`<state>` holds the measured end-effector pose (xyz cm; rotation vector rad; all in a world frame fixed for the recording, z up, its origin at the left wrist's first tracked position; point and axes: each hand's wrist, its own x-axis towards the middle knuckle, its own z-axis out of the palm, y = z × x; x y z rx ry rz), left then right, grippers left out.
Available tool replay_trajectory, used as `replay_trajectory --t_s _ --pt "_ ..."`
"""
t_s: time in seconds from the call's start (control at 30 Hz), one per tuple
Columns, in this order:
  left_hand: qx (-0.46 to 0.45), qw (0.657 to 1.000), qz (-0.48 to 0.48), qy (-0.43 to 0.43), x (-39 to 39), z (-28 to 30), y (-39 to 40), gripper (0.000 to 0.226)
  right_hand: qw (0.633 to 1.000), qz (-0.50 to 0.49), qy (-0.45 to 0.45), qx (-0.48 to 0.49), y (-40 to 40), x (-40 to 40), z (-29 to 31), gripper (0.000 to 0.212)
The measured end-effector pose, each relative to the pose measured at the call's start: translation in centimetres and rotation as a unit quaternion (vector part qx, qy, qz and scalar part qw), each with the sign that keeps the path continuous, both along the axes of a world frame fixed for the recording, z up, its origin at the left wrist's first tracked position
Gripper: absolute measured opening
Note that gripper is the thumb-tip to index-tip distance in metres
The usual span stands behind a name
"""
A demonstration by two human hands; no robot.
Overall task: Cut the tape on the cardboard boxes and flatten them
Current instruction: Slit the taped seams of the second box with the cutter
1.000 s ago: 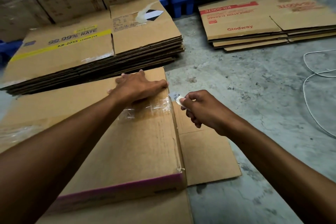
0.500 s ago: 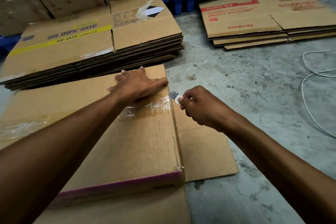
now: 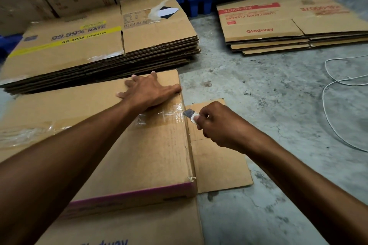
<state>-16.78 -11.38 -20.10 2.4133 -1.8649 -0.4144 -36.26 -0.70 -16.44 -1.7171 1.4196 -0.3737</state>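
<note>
1. The box [image 3: 139,145] lies on the floor [image 3: 268,95]; the left hand [image 3: 151,90] presses flat on its top, fingers spread.
2. At the left hand's 4 o'clock, the right hand [image 3: 215,123] pinches a blade [image 3: 189,114] touching the tape [image 3: 171,112].
3. Flattened stack [image 3: 103,45] at 11 o'clock reads "99.99% RATE", "KB-2055 LEMON TEA"; the pile [image 3: 288,26] at 1 o'clock reads "Glodway".

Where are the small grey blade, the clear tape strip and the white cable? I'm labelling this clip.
small grey blade [image 3: 187,113]: head view, exposed metal tip.
clear tape strip [image 3: 171,112]: head view, shiny wrinkled end at the box edge.
white cable [image 3: 326,93]: head view, loop on the concrete floor.
</note>
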Motion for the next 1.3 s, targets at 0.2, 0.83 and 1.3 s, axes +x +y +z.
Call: replay_trajectory --t_s 0.2,0.83,1.3 --pt "0.014 1.000 -0.003 -0.002 -0.5 0.7 0.9 0.105 1.000 0.023 0.007 0.019 1.4 -0.4 0.2 0.031" --pt "-0.031 0.992 -0.125 0.004 11.5 0.1 12.5 0.055 0.904 0.239 0.177 -0.306 -2.8 7.6 3.2 0.018" --pt "-0.068 0.990 -0.126 -0.013 11.4 -0.8 13.2 0.052 0.847 0.322 0.255 -0.338 -3.7 10.1 2.0 0.019"
